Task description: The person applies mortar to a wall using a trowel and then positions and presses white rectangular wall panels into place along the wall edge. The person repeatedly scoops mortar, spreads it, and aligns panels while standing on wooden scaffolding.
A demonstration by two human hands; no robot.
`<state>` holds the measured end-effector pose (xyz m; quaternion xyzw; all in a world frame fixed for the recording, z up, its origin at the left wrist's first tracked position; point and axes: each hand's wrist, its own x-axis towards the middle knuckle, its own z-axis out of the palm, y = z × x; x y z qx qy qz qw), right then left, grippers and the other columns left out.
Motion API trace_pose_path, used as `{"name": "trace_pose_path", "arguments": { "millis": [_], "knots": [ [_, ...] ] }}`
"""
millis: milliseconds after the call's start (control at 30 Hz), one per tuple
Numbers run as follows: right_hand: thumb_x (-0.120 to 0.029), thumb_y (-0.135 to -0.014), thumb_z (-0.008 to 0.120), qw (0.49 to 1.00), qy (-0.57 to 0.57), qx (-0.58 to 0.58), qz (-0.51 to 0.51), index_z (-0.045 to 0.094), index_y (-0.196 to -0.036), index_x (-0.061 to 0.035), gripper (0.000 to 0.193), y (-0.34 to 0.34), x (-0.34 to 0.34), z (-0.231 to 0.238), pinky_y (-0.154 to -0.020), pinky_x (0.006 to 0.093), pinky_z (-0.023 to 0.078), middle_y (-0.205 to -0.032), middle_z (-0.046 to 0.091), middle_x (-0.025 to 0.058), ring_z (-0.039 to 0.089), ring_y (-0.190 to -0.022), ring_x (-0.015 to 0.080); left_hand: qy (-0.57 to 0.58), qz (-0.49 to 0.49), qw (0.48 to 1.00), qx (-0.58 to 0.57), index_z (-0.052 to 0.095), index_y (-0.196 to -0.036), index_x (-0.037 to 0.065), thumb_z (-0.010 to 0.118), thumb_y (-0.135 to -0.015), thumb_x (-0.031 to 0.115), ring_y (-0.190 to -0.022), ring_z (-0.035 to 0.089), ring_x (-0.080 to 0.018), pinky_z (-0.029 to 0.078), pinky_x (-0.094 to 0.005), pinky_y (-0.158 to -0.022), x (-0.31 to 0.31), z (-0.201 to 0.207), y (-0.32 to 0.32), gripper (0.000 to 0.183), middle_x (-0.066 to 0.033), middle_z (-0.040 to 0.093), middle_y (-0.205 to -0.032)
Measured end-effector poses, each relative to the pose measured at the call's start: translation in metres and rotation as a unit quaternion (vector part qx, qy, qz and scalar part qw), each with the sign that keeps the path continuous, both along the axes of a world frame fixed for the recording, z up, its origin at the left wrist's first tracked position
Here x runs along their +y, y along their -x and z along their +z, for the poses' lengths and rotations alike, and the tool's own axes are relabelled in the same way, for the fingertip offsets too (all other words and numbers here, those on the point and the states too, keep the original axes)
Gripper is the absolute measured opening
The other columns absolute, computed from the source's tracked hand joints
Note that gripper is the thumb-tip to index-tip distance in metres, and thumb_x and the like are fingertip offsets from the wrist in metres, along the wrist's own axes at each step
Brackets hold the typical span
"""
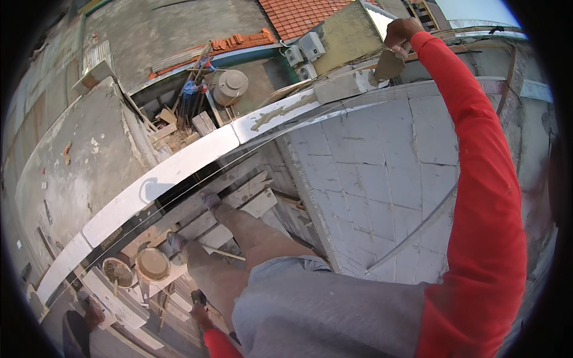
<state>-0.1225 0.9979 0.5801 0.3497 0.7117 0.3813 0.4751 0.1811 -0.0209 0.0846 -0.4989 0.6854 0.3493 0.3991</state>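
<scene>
My right hand [404, 33] is raised at the upper right, its fingers wrapped round a trowel. The trowel's grey blade [389, 65] hangs down over the far end of the white block wall [200, 149]. Wet grey mortar [283, 112] lies in a rough strip on top of that wall, left of the blade. Low down beside my leg, my left hand [202, 314] is closed on a small dark object [199, 296]; its kind is too small to tell.
I stand on planks [218, 212] behind the wall. Two mortar tubs, one round [153, 264] and one darker [117, 271], sit at lower left. Nearby a person's dark-clad part [74, 334] shows. Beyond the wall are a round tank [231, 85] and bundled sticks [190, 89]. A taut string runs alongside.
</scene>
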Motion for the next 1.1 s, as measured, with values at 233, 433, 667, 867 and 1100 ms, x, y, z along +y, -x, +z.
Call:
{"name": "trace_pose_path", "arguments": {
  "millis": [233,433,667,867,1100],
  "knots": [
    [-0.008,-0.053,0.085,0.997,-0.006,0.064,-0.042,0.085,-0.090,-0.0062,0.036,-0.001,-0.035,0.038,-0.078,0.0474,0.060,-0.101,0.082,0.0122,0.079,-0.092,0.0337,0.048,-0.010,0.997,-0.058,0.067,-0.116,0.006,0.061,-0.102,0.042,-0.091,0.067,-0.0232,0.051,-0.0404,-0.067,-0.019,0.014,-0.002,0.039,-0.0105,0.068,-0.106],
    [-0.007,-0.054,0.088,0.997,0.035,0.062,0.024,0.084,-0.091,-0.0062,0.037,-0.002,-0.052,0.035,-0.075,0.0471,0.061,-0.096,0.081,0.0133,0.079,-0.083,0.0287,0.028,0.001,0.999,-0.040,0.065,-0.120,0.006,0.062,-0.101,0.042,-0.093,0.068,-0.0236,0.051,-0.0415,-0.069,-0.010,0.017,0.000,0.040,-0.0091,0.067,-0.104],
    [-0.002,-0.059,0.085,0.993,-0.013,0.090,-0.080,0.083,-0.090,-0.0055,0.031,0.006,-0.028,0.022,-0.077,0.0441,0.060,-0.096,0.082,0.0119,0.080,-0.085,0.0272,0.030,0.018,0.999,-0.013,0.064,-0.119,-0.004,0.060,-0.102,0.035,-0.092,0.069,-0.0258,0.053,-0.0398,-0.063,-0.002,0.018,0.001,0.042,-0.0145,0.067,-0.107],
    [-0.004,-0.056,0.086,0.995,-0.039,0.061,-0.074,0.084,-0.095,-0.0080,0.039,0.007,-0.035,0.023,-0.080,0.0454,0.059,-0.104,0.082,0.0083,0.079,-0.095,0.0295,0.006,-0.042,0.999,-0.017,0.067,-0.105,-0.001,0.058,-0.102,0.034,-0.073,0.066,-0.0212,0.048,-0.0348,-0.056,-0.011,0.012,-0.007,0.036,-0.0103,0.066,-0.088],
    [-0.009,-0.056,0.087,0.998,-0.012,0.028,-0.060,0.083,-0.101,-0.0094,0.044,-0.010,-0.015,0.013,-0.080,0.0501,0.057,-0.109,0.080,0.0097,0.076,-0.100,0.0312,0.059,0.029,0.998,-0.002,0.065,-0.094,0.001,0.059,-0.102,0.036,-0.064,0.063,-0.0218,0.046,-0.0352,-0.053,-0.001,0.013,-0.018,0.037,-0.0102,0.065,-0.078]
  ]
}}
